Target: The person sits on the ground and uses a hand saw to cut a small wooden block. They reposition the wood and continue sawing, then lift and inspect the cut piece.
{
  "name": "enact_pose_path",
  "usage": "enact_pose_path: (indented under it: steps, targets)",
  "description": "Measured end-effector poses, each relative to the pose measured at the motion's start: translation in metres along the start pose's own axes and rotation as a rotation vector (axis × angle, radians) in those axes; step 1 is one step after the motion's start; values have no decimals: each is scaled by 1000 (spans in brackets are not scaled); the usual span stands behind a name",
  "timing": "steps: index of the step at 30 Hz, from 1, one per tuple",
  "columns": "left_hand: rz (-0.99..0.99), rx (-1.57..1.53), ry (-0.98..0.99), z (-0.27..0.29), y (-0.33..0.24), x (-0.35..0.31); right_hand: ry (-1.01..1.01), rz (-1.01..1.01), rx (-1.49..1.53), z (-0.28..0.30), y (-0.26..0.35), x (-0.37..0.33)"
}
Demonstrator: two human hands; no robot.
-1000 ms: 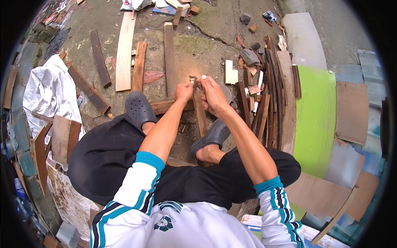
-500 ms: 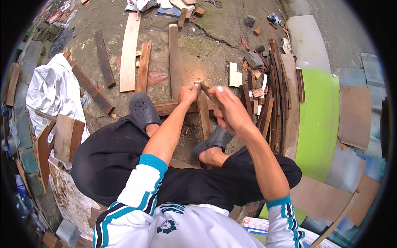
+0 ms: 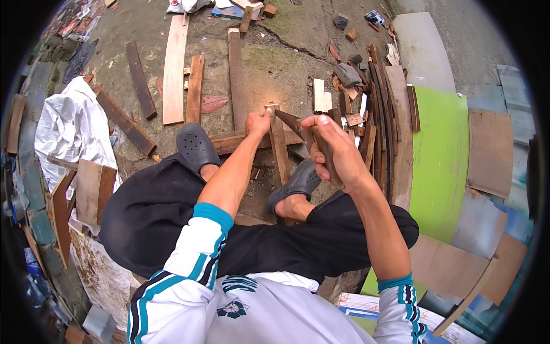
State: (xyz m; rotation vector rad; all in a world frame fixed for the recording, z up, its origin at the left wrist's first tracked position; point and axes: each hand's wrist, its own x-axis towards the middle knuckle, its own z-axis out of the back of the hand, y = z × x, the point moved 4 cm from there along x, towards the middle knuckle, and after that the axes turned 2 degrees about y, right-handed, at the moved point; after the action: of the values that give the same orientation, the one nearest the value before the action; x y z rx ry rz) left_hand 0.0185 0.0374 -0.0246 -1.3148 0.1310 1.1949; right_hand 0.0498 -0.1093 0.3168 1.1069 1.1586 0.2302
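Note:
My right hand (image 3: 339,150) is closed around the wooden handle of a handsaw (image 3: 291,121). The saw's dark blade points up and left, its tip at the far end of a narrow wooden strip (image 3: 279,150). My left hand (image 3: 259,122) grips that far end, thumb on top. Running toward me between my feet, the strip lies across a wooden beam (image 3: 230,142) set crosswise on the ground. A dark clog (image 3: 197,150) on my left foot touches the beam's left end; the other clog (image 3: 298,184) is beside the strip's near end.
Several loose planks lie ahead, among them a pale board (image 3: 175,74) and a brown plank (image 3: 235,80). Dark wood strips (image 3: 385,114) and stones (image 3: 347,74) are piled at right, beside a green panel (image 3: 441,166). A white sack (image 3: 74,126) is at left.
My right hand has drawn the saw back to the right, showing more blade. My left hand keeps its hold on the strip. The whole view has shifted slightly.

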Motion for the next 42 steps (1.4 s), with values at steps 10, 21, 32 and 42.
enact_pose_path:
  steps: [10,21,32,42]
  targets:
    - [-94,-19,-87,-13,3,11,-122,-60,-205,-12,-32,60]
    - [-170,86,-65,-3,-27,-31,-309,440,74,68,40,-183]
    - [-990,1316,104,-66,-10,-101,-494,382,245,78,-63,-219]
    - [-678,511,-187,-41,5,-90,-331,363,235,128,-86,-145]
